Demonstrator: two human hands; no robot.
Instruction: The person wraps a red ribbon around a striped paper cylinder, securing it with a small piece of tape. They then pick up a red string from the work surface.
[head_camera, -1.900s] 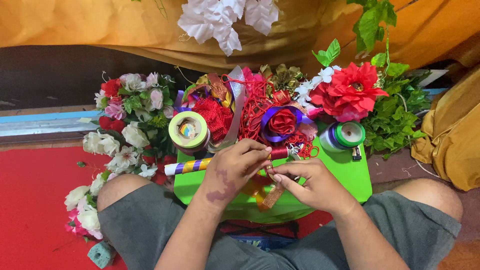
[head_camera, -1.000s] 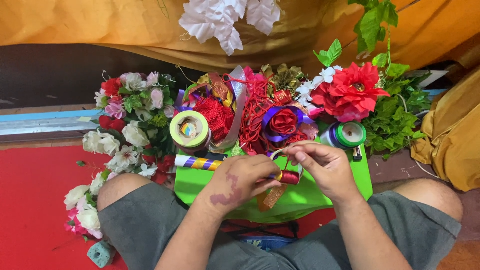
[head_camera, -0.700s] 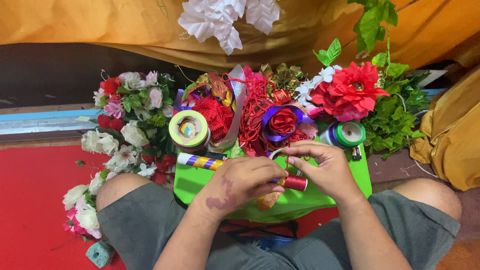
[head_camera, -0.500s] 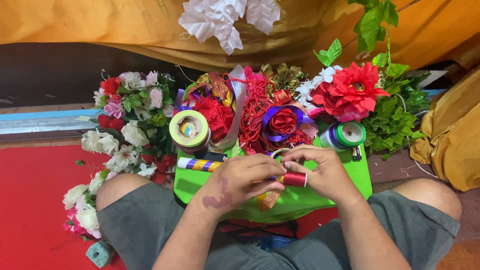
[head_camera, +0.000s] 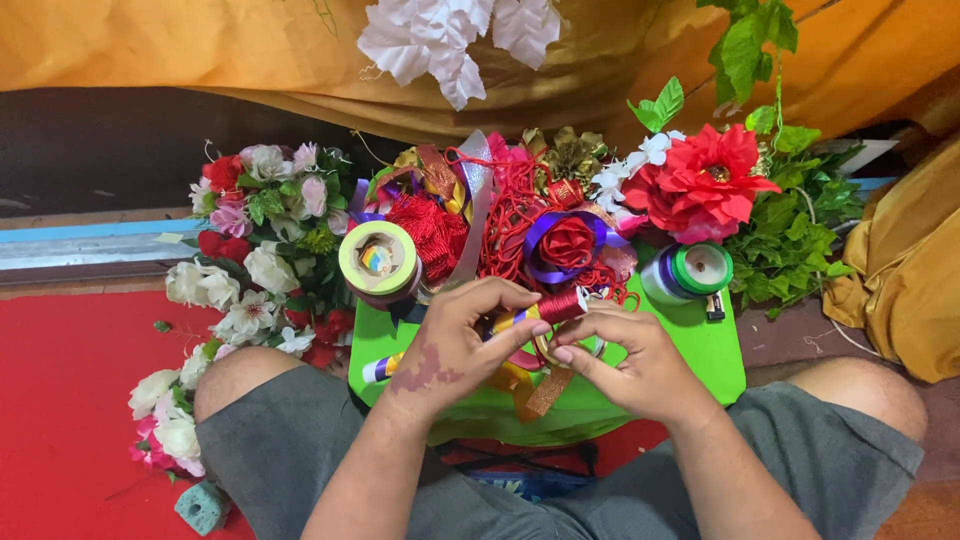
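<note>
**Both hands on a small red thread spool over the green board**

Subject sat cross-legged with a bright green board (head_camera: 700, 350) across the lap. Left hand (head_camera: 455, 345) and right hand (head_camera: 630, 365) met above the middle of the board. Between them sat a small spool of dark red thread (head_camera: 562, 303), lying roughly sideways. Left fingers were closed on the spool's near end; right fingertips pinched together just below and beside it, apparently on a thread end, though the strand was too thin to confirm. A striped multicolour ribbon (head_camera: 385, 367) ran under the left hand. An orange glitter ribbon (head_camera: 545, 392) lay on the board beneath both hands.

On the board's far edge: a roll of pale green tape (head_camera: 378, 260) to the left, and stacked green and white ribbon rolls (head_camera: 690, 272) to the right. Behind them were a red rose in a purple ribbon loop (head_camera: 566, 240) and a large red fabric flower (head_camera: 705, 185). White and pink artificial flowers (head_camera: 250, 270) lay at left beside the knee, on a red mat (head_camera: 70, 400).
</note>
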